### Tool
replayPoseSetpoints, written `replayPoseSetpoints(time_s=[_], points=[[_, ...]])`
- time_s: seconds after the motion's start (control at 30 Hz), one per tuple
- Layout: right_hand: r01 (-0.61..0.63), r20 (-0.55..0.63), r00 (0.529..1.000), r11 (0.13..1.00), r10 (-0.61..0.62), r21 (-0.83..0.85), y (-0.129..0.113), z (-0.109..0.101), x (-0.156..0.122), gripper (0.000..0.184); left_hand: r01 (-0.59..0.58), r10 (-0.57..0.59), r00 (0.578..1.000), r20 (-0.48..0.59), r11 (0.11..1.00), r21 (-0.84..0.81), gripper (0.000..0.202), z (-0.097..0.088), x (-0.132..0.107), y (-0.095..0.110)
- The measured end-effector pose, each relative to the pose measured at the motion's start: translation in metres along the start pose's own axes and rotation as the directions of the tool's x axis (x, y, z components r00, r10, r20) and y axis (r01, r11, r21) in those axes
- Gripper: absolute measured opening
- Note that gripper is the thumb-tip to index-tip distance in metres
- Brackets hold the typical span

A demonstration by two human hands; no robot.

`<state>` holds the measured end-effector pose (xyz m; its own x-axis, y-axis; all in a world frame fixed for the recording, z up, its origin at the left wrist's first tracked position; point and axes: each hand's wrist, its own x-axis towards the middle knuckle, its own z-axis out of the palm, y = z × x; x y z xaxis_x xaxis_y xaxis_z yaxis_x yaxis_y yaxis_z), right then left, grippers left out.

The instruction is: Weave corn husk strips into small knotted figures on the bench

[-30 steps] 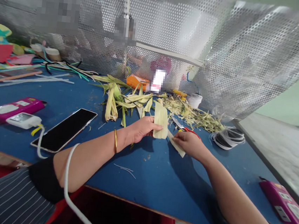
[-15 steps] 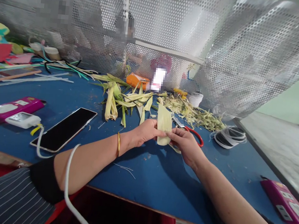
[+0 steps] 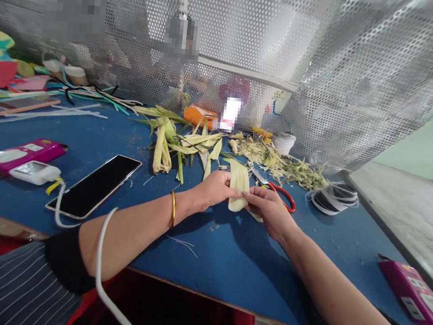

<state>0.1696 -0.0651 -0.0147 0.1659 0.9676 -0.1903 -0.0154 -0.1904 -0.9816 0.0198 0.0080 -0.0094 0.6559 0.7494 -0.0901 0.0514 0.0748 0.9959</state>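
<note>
A pale yellow-green corn husk strip [image 3: 240, 180] stands upright between my two hands, above the blue table. My left hand [image 3: 216, 190] pinches it from the left side, thumb laid across its front. From the right, my right hand [image 3: 267, 208] grips its lower edge between thumb and fingers. A second pale husk end pokes out beneath the right fingers, partly hidden. Just beyond the right hand lie scissors [image 3: 282, 197] with red handles. Behind the strip, a heap of whole corn husks [image 3: 164, 147] spreads on the table.
Husk scraps [image 3: 270, 157] are piled at the back by the perforated metal screen [image 3: 248, 27]. A black phone [image 3: 95, 186], a purple power bank [image 3: 25, 157] and a white cable [image 3: 100, 258] lie left. At right are a coil of white cord [image 3: 333, 198] and another purple device [image 3: 414, 291].
The husk strip's upper end has dropped a little and leans away. Both hands keep their hold in nearly the same place.
</note>
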Motion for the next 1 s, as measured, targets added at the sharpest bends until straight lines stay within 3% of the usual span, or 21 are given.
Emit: replayPoseSetpoints(time_s=[0.23, 0.37, 0.53, 0.67, 1.0], points=[[-0.045, 0.072, 0.996, 0.998, 0.042, 0.033, -0.003, -0.001, -0.0013, 0.035, -0.032, 0.031, 0.999, 0.022, 0.999, 0.029, 0.016, -0.0008, 0.001, -0.0027], [-0.033, 0.11, 0.994, 0.997, 0.026, 0.063, -0.0024, -0.0012, -0.0014, 0.035, 0.015, -0.015, 1.0, 0.026, 1.0, -0.018, 0.016, 0.0005, -0.0013, 0.0011], [0.075, 0.027, 0.997, 0.997, -0.075, -0.005, -0.0019, -0.0015, -0.0023, 0.04, 0.065, -0.063, 0.998, 0.02, 0.99, -0.126, 0.009, -0.0006, -0.0009, 0.0011], [0.123, -0.03, 0.991, 0.985, -0.128, -0.122, -0.0014, -0.002, -0.0021, 0.041, 0.056, -0.056, 0.998, 0.006, 0.993, -0.104, 0.01, -0.0018, 0.0006, -0.0012], [0.112, 0.032, 0.993, 0.99, -0.109, -0.088, 0.0037, -0.0014, 0.0005, 0.041, 0.048, -0.049, 0.998, -0.031, 0.998, -0.045, 0.01, 0.0035, -0.0035, 0.0062]])
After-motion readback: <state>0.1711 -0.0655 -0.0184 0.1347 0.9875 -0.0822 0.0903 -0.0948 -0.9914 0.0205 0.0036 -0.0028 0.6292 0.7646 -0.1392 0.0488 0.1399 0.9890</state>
